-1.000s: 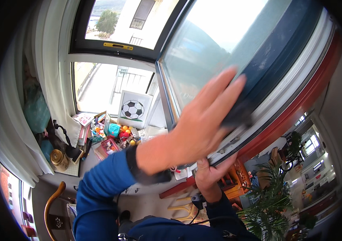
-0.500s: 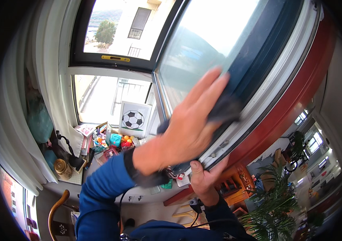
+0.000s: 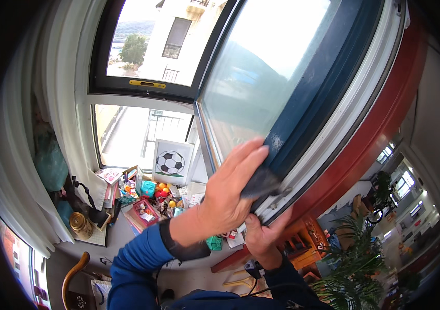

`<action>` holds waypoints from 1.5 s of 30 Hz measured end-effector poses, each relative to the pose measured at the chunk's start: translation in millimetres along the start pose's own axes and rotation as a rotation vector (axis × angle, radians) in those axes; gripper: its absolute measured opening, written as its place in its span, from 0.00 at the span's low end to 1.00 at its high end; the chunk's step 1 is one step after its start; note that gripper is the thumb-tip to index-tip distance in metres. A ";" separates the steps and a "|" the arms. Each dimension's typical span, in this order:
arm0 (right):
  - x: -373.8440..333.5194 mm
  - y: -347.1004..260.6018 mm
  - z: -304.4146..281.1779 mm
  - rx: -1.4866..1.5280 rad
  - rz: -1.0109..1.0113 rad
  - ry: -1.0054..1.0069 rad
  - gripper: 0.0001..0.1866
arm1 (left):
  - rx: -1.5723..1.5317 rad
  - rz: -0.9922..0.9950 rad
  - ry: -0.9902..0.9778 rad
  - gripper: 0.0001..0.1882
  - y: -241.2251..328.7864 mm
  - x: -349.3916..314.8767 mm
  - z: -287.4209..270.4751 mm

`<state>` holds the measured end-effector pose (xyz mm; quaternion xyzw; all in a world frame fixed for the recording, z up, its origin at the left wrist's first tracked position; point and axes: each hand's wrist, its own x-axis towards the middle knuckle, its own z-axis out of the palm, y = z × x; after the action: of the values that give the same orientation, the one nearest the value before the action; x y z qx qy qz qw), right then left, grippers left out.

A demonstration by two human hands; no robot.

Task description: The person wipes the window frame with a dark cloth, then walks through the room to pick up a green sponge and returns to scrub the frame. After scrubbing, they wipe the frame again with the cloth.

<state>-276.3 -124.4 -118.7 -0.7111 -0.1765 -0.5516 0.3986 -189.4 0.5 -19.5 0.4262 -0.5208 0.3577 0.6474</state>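
A cluttered desk (image 3: 127, 227) sits below the window sash (image 3: 302, 119). The left hand (image 3: 228, 194) presses a dark cloth (image 3: 261, 182) flat against the sash; the right hand (image 3: 261, 235) grips its lower edge.

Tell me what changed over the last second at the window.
The left hand slid the dark cloth down the blue window frame, toward its lower end. The right hand stayed gripping the sash's lower edge. The cluttered desk below and the soccer-ball picture look unchanged.
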 end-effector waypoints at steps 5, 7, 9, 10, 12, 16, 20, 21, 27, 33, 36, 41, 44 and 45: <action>-0.8 -0.3 -2.0 0.027 -0.003 -0.013 0.53 | 0.082 0.028 -0.016 0.22 -6.6 -0.9 2.3; -1.0 -0.9 -2.1 0.043 0.007 -0.022 0.53 | 0.110 0.057 -0.011 0.22 -3.4 1.4 0.2; -1.2 -1.9 -2.6 0.045 0.002 -0.038 0.53 | 0.081 0.128 0.025 0.21 -1.6 3.6 -1.2; -1.0 -1.7 -2.9 0.029 0.027 -0.038 0.53 | 0.063 0.077 0.017 0.20 -2.1 3.5 -1.0; -1.0 -1.9 -2.9 0.026 0.036 -0.031 0.53 | 0.039 0.108 0.036 0.19 -3.0 4.2 0.0; 0.0 -2.2 -1.9 0.056 0.011 -0.012 0.54 | 0.082 0.164 0.051 0.18 -5.6 8.8 3.3; 0.2 -0.6 -1.4 0.024 -0.009 -0.020 0.53 | 0.045 -0.013 0.022 0.17 -4.9 8.5 1.7; 0.1 -0.5 -1.6 0.025 0.000 -0.009 0.53 | 0.040 0.069 0.039 0.17 -4.3 7.7 0.6; -1.7 -0.9 -0.1 0.065 0.013 -0.005 0.53 | 0.081 0.134 0.055 0.19 -5.6 4.6 -0.9; 0.0 -1.3 -2.1 0.010 -0.011 -0.012 0.53 | 0.050 0.105 0.064 0.20 -7.7 7.1 1.8; 0.1 -1.8 -2.8 0.015 0.020 -0.019 0.53 | 0.052 0.093 0.065 0.17 -8.7 6.3 0.5; -0.3 -1.3 -2.0 0.017 0.005 -0.003 0.54 | 0.064 0.099 0.054 0.17 -7.9 5.6 -0.3; -0.6 -0.9 -1.6 0.043 -0.009 -0.016 0.54 | 0.036 0.095 0.056 0.17 -7.3 7.8 0.7; -0.8 -1.0 -1.7 0.044 0.017 -0.008 0.54 | 0.026 0.103 0.060 0.17 -6.9 8.5 1.0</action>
<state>-278.3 -124.9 -119.0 -0.7059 -0.1840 -0.5414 0.4180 -181.9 -2.9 -12.3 0.3964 -0.5176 0.4100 0.6378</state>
